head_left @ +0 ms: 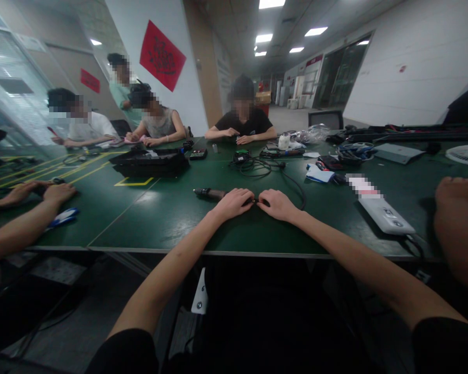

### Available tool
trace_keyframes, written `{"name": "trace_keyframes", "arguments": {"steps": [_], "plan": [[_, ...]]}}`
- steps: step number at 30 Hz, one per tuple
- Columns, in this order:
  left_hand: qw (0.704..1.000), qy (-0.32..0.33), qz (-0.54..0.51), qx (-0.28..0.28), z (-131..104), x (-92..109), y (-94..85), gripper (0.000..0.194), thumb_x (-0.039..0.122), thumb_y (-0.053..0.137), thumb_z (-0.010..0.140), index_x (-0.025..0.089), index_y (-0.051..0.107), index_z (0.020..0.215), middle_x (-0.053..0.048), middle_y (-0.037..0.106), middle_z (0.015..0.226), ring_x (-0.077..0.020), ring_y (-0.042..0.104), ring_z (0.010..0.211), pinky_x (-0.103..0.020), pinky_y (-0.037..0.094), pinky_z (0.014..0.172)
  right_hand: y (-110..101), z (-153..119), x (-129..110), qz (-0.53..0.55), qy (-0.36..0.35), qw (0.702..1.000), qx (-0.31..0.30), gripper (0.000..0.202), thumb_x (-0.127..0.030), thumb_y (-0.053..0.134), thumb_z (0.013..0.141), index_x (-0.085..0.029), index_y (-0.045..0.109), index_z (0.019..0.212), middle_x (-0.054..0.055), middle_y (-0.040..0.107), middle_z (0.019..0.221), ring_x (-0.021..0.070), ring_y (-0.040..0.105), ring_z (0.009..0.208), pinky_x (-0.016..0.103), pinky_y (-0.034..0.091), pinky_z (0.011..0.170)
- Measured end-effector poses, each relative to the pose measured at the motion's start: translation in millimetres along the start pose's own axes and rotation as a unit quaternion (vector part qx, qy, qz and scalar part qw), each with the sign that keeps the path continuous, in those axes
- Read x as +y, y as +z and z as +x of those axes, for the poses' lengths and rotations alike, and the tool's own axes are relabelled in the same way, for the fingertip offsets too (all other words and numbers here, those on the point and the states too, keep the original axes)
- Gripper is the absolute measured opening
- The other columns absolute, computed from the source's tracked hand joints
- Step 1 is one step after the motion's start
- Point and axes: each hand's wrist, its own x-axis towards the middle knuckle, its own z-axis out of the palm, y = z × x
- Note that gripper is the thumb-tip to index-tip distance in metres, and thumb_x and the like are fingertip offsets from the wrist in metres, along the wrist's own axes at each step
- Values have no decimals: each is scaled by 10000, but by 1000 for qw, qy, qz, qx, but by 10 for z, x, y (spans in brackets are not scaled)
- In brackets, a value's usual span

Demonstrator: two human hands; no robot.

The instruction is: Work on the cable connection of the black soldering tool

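Note:
My left hand rests on the green table with its fingers closed around the rear of an electric screwdriver. The brown and black tool lies with its narrow tip to the left. Close beside it, my right hand is closed on the end of a black cable, which curves away behind that hand towards a loose coil. A small dark connector with a brassy spot shows in the narrow gap between my fingertips. Whether the two ends touch cannot be made out.
A black tray stands to the left, near yellow tape marks. Coiled cable lies beyond my hands. A white device sits to the right, by a blue-and-white packet. Co-workers' arms rest at both sides; other people sit opposite.

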Motion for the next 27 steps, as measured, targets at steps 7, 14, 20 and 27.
{"name": "trace_keyframes", "arguments": {"steps": [7, 14, 20, 27], "plan": [[1000, 3, 4, 0, 2, -3, 8, 147, 276, 540, 1012, 225, 599, 1138, -61, 688, 1135, -232, 655, 1079, -389, 474, 964, 7, -1, 3, -2, -2, 1000, 2, 118, -289, 631, 1002, -211, 638, 914, 64, 685, 967, 223, 586, 905, 321, 376, 801], [1000, 0, 11, 1, 5, 4, 11, 178, 284, 539, 1013, 230, 602, 1171, -64, 690, 1147, -237, 653, 1088, -395, 473, 956, 4, -1, 6, -6, 0, 1000, -1, 114, -290, 627, 1003, -211, 639, 921, 61, 682, 963, 224, 582, 909, 321, 379, 801], [1000, -7, 5, -5, 4, 10, -4, 175, 311, 542, 1022, 230, 605, 1163, -70, 690, 1153, -239, 650, 1092, -392, 472, 957, 2, 0, 1, -5, 3, 1000, -2, 120, -297, 626, 1003, -211, 638, 920, 62, 685, 971, 222, 583, 909, 323, 380, 802], [1000, 2, 16, -10, 6, 3, -1, 176, 286, 527, 1021, 232, 616, 1164, -69, 690, 1153, -237, 646, 1088, -397, 469, 968, 10, 1, 12, -3, -1, 1000, 1, 125, -300, 622, 1004, -214, 638, 916, 58, 682, 962, 220, 585, 906, 322, 376, 796]]}}
